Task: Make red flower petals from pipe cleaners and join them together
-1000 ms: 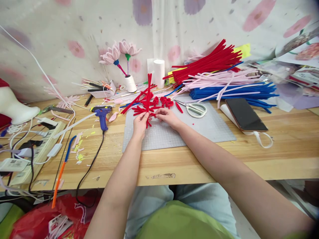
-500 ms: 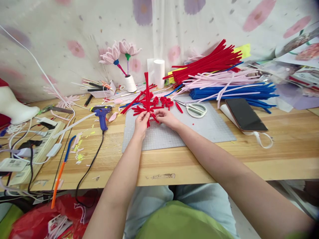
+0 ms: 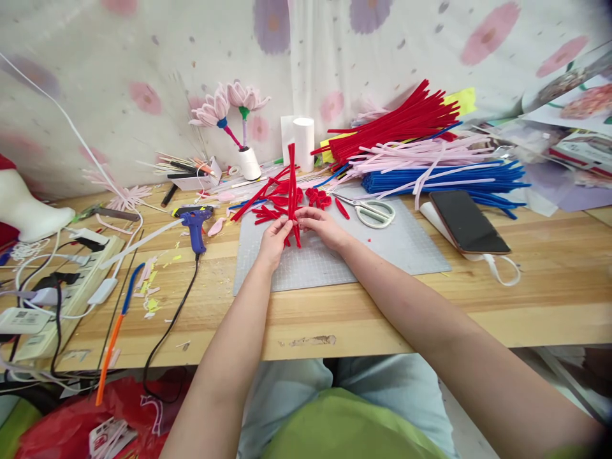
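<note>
Cloth (image 3: 201, 32) printed with pink and purple blooms hangs behind the wooden table (image 3: 406, 312), which spans the view. A grey mat (image 3: 310, 268) lies near its front edge, and a red bag (image 3: 62, 421) sits below at the left. At the back right, a red bundle (image 3: 396, 124) rests slanted behind a pink bundle (image 3: 421, 153), with a blue bundle (image 3: 396, 182) just in front and beneath. A power strip (image 3: 112, 248), crowded with plugs and cables, lies at the left; a phone (image 3: 468, 221) leans, tilted, at the right. Crossed red stems (image 3: 292, 185), one part nearly upright, are held above the mat, a little left of its middle. The left hand (image 3: 273, 245) pinches them low, at the crossing, thumb and fingers pressed narrow. The right hand (image 3: 322, 228) meets them there from the other side, fingers bent and drawn close; whether it grips, I cannot tell. Pink flowers (image 3: 213, 108) stand in a white spool (image 3: 249, 164) at the back. A blue glue gun (image 3: 194, 229) lies left of the mat, and scissors (image 3: 358, 204) lie on it, beyond the right hand. Red loops (image 3: 318, 197) lie just behind the fingers.
</note>
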The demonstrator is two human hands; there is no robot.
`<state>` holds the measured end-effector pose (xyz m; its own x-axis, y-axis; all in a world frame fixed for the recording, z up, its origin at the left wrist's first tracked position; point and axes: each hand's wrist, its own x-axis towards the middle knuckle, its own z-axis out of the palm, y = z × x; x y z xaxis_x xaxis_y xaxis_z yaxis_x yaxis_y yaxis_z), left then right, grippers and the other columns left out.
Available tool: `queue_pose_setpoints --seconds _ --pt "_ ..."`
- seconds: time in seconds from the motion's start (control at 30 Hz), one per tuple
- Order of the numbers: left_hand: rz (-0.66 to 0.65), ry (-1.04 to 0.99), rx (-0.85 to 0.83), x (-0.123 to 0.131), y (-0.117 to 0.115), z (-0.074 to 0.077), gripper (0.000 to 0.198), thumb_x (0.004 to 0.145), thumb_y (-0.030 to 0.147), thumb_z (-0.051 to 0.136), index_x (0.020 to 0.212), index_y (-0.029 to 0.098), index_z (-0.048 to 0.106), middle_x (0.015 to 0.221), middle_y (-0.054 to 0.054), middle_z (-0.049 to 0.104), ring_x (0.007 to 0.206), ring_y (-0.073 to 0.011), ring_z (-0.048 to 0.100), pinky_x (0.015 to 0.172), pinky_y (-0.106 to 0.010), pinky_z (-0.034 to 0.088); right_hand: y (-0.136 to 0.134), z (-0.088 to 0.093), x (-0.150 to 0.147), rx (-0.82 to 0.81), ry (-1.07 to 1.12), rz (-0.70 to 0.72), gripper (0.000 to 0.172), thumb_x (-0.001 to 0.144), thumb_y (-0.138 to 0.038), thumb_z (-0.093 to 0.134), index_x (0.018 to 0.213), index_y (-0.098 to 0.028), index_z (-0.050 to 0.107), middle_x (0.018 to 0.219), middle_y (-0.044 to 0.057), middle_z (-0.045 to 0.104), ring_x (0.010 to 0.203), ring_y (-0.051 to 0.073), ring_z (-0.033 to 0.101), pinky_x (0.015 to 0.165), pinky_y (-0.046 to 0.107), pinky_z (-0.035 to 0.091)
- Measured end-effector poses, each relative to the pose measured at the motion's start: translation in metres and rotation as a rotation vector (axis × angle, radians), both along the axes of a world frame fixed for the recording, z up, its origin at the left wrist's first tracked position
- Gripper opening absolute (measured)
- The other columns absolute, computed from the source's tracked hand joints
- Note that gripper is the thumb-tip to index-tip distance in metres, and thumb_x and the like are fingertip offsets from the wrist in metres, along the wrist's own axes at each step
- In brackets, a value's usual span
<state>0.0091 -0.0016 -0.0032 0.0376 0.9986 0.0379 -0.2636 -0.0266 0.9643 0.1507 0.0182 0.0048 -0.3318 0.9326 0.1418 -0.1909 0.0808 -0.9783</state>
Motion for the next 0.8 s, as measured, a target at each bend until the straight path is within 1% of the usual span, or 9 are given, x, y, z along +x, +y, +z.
queue_pose_setpoints --seconds 0.1,0.17,0.23,0.37,0.43,0.5,0.57,0.7,0.8 --pt "-0.018 0.018 -0.009 0.002 -0.002 0.002 0.017 0.067 0.029 0.067 0.077 0.016 0.064 0.071 0.001 0.065 0.070 -0.0087 0.058 0.072 -0.022 0.044 -0.001 0.002 -0.001 -0.008 0.034 0.014 0.017 0.064 -0.028 0.063 0.075 -0.017 0.056 0.070 -0.003 0.057 0.064 0.008 0.051 0.062 0.023 0.040" --pt "-0.007 -0.014 -0.021 0.004 -0.004 0.005 0.017 0.067 0.028 0.068 0.076 0.015 0.063 0.072 0.001 0.064 0.068 -0.0080 0.058 0.071 -0.022 0.045 -0.001 0.002 -0.002 0.001 0.058 0.007 0.019 0.063 -0.029 0.065 0.072 -0.017 0.054 0.069 -0.003 0.055 0.064 0.008 0.051 0.063 0.023 0.041" --pt "0.017 -0.069 -0.065 0.004 -0.005 0.008 0.017 0.067 0.028 0.068 0.077 0.016 0.062 0.076 0.001 0.064 0.065 -0.0076 0.058 0.067 -0.022 0.046 0.002 0.001 -0.001 -0.001 0.081 -0.049 0.021 0.062 -0.030 0.066 0.072 -0.017 0.053 0.069 -0.003 0.055 0.063 0.008 0.051 0.063 0.024 0.042" --pt "0.073 -0.125 -0.165 0.000 -0.004 0.015 0.015 0.072 0.026 0.062 0.082 0.016 0.061 0.080 0.000 0.063 0.059 -0.0074 0.058 0.059 -0.023 0.049 0.010 0.001 0.005 -0.041 0.167 -0.227 0.026 0.061 -0.034 0.068 0.072 -0.018 0.051 0.068 -0.004 0.055 0.061 0.008 0.053 0.064 0.026 0.047" --pt "0.110 -0.077 -0.178 -0.002 -0.003 0.015 0.013 0.074 0.024 0.059 0.083 0.015 0.061 0.074 0.000 0.062 0.056 -0.0069 0.057 0.055 -0.022 0.048 0.013 0.003 0.011 -0.056 0.201 -0.292 0.028 0.060 -0.035 0.068 0.073 -0.019 0.049 0.068 -0.004 0.056 0.062 0.009 0.055 0.065 0.028 0.049" --pt "0.151 0.027 -0.161 -0.003 -0.002 0.013 0.013 0.075 0.022 0.058 0.084 0.013 0.060 0.067 0.001 0.059 0.052 -0.0065 0.055 0.051 -0.021 0.047 0.016 0.005 0.014 -0.053 0.200 -0.344 0.029 0.060 -0.035 0.068 0.074 -0.020 0.049 0.068 -0.003 0.057 0.062 0.010 0.056 0.064 0.029 0.049" --pt "0.168 0.144 -0.123 -0.003 -0.003 0.010 0.018 0.075 0.020 0.058 0.091 0.012 0.059 0.062 0.001 0.058 0.049 -0.0068 0.053 0.048 -0.020 0.046 0.018 0.006 0.016 -0.048 0.178 -0.398 0.028 0.060 -0.035 0.068 0.075 -0.019 0.049 0.068 -0.003 0.057 0.061 0.010 0.055 0.061 0.028 0.049" --pt "0.102 0.237 -0.076 0.002 -0.006 0.006 0.031 0.075 0.020 0.057 0.106 0.014 0.055 0.062 0.002 0.058 0.050 -0.0075 0.054 0.047 -0.020 0.047 0.020 0.001 0.012 -0.079 0.129 -0.538 0.023 0.062 -0.032 0.064 0.073 -0.019 0.048 0.065 -0.004 0.053 0.057 0.008 0.050 0.053 0.023 0.046" --pt "0.079 0.235 -0.090 0.005 -0.008 0.007 0.030 0.076 0.021 0.057 0.106 0.017 0.057 0.063 0.002 0.056 0.052 -0.0064 0.053 0.048 -0.019 0.048 0.020 -0.003 0.010 -0.098 0.123 -0.612 0.022 0.062 -0.029 0.062 0.073 -0.019 0.046 0.065 -0.004 0.050 0.057 0.008 0.047 0.054 0.023 0.045"
